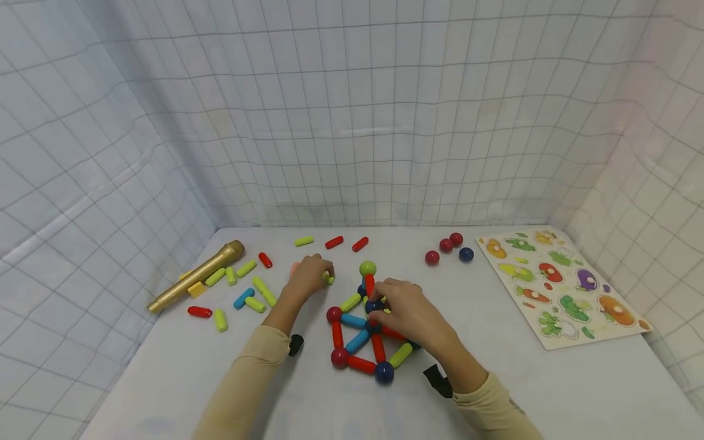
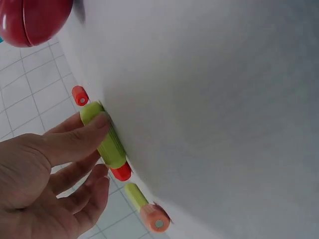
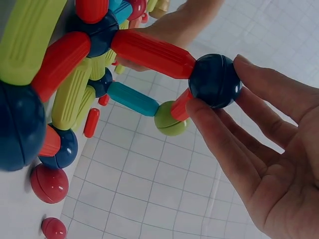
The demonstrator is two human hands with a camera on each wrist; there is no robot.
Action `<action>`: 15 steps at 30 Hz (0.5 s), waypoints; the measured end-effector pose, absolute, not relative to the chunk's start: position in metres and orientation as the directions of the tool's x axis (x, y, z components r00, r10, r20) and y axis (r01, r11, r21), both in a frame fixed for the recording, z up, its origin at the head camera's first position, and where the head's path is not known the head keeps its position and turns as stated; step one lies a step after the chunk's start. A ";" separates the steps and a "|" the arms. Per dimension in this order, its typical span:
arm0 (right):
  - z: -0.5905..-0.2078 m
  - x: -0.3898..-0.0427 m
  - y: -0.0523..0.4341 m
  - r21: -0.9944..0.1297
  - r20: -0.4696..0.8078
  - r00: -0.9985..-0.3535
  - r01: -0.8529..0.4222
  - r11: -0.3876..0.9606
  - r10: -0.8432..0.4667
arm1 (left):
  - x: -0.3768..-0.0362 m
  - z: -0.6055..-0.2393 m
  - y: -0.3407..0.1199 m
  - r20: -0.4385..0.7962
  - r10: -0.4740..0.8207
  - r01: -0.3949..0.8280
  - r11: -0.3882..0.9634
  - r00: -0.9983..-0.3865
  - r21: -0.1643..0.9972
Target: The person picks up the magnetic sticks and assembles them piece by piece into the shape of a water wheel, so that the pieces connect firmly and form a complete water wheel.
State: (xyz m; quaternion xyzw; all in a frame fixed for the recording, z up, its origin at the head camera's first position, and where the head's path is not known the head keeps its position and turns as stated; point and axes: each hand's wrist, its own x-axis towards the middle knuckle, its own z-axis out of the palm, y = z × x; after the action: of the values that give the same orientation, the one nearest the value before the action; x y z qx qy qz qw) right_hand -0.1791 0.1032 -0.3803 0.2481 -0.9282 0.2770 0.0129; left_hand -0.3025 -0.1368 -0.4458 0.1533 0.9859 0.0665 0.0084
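My left hand pinches a yellow-green ribbed rod between thumb and fingers, close to the table surface. Beyond it lie a red rod and a salmon rod. My right hand holds a dark blue ball by its fingertips, at the raised end of a red rod. That ball belongs to a ball-and-rod structure of red, blue and yellow-green rods. A light green ball tops its far side, joined to a blue rod.
Loose rods and a gold microphone lie at the left. Red rods lie behind my hands. Red balls and a loose dark blue ball sit back right, beside a vegetable puzzle board. Grid-patterned cloth walls enclose the table.
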 end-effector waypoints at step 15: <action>-0.379 -0.181 0.103 -0.593 0.112 -0.896 -0.408 0.694 -0.430 | -0.243 -0.402 -0.147 0.113 0.430 0.314 0.434 -0.896 0.844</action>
State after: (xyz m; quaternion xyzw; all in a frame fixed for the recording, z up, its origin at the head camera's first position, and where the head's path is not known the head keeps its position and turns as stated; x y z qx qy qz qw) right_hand -0.1811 0.1032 -0.3793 0.2277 -0.9202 0.3178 -0.0179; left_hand -0.2430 -0.1474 -0.4017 0.2202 0.8448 0.4841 0.0594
